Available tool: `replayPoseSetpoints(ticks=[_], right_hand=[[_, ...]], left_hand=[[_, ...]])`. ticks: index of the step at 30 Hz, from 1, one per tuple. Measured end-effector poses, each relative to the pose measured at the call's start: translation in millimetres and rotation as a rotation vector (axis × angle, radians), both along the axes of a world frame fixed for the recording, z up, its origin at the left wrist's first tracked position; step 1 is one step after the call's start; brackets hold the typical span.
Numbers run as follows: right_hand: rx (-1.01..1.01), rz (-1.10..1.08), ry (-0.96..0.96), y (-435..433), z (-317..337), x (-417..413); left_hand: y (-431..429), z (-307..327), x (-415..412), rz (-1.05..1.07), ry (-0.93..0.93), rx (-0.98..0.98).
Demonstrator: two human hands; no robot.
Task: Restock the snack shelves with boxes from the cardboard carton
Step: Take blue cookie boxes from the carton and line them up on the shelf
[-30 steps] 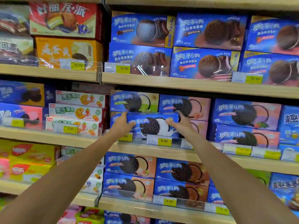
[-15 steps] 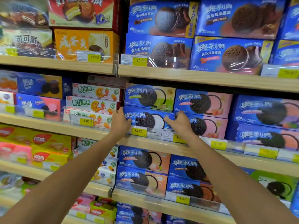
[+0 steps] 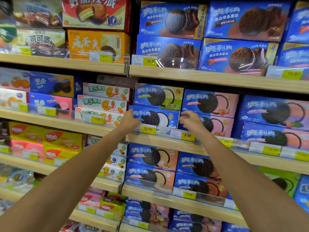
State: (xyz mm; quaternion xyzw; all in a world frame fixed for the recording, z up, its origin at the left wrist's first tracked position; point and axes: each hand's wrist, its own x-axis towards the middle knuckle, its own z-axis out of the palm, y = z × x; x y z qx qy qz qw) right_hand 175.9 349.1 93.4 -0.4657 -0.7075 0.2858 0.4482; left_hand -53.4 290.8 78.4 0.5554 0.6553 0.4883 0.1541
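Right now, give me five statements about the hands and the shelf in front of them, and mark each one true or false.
1. The left hand holds the left end of the white-cream cookie box. True.
2. That box lies on top of the green-cream box. False: it lies under the green-cream box.
3. The price tag just below that box reads 12.80. True.
4. The right hand grips a cardboard carton. False: the right hand holds nothing, its fingers loosely curled by the box's right end.
5. The pink-cream boxes stand to the left of the white-cream box. False: the pink-cream boxes stand to its right.
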Motion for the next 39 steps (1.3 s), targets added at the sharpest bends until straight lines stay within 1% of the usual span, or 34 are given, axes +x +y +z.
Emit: replayPoseSetpoints(ticks=[2, 4, 6, 9, 11, 15, 18, 20, 22, 23, 24, 28, 29, 30, 31, 33, 35, 36, 37, 38, 39], right_hand=[[0.039, -0.03, 0.08, -10, -2, -2], [0.034, -0.033, 0.189, -23, -6, -4], [0.0, -0.034, 0.265, -34, -12, -5], [-0.057, -0.032, 0.311, -57, -31, -5], [-0.082, -0.024, 0.314, -72, -46, -4], [-0.157, -0.056, 0.264, -98, -100, 1], [-0.264, -0.084, 0.179, -109, -155, 5], [-0.333, -0.09, 0.114, -115, -195, 9], [-0.414, -0.11, 0.071, -124, -231, 13], [-0.483, -0.119, 0.055, -130, -257, 15], [-0.539, -0.132, 0.042, -134, -275, 17], [-0.787, -0.126, -0.001, -169, -377, 27], [-0.824, -0.115, -0.025, -180, -403, 32], [-0.861, -0.111, -0.048, -193, -422, 36], [-0.897, -0.1, -0.06, -205, -443, 41], [-0.992, -0.057, -0.106, -228, -489, 58], [-1.068, -0.03, -0.134, -246, -523, 71], [-1.112, -0.029, -0.139, -254, -543, 78], [-1.154, -0.038, -0.13, -261, -564, 86], [-1.183, -0.046, -0.133, -265, -575, 89], [-1.22, -0.065, -0.131, -272, -598, 94]], left_hand=[[-12, 0, 6, -0.031, -0.01, -0.028], [-22, -5, 11, -0.052, -0.004, -0.043], [-31, -14, 18, -0.076, -0.037, 0.006], [-47, -33, 34, -0.082, -0.096, 0.117], [-53, -50, 44, -0.115, -0.11, 0.139], [-66, -109, 60, -0.193, -0.146, -0.004], [-79, -165, 69, -0.256, -0.182, -0.098], [-89, -202, 73, -0.281, -0.195, -0.194], [-103, -236, 77, -0.325, -0.288, -0.259], [-114, -260, 81, -0.326, -0.333, -0.29], [-118, -279, 82, -0.302, -0.331, -0.314], [-153, -375, 90, -0.21, -0.25, -0.553], [-164, -399, 92, -0.221, -0.284, -0.607], [-176, -416, 94, -0.235, -0.363, -0.646], [-191, -433, 97, -0.241, -0.497, -0.686], [-219, -473, 113, -0.174, -0.807, -0.67], [-239, -500, 127, -0.155, -0.922, -0.646], [-247, -521, 136, -0.138, -0.898, -0.659], [-254, -544, 144, -0.111, -0.814, -0.723], [-258, -558, 149, -0.134, -0.683, -0.791], [-264, -591, 154, -0.145, -0.588, -0.856]])
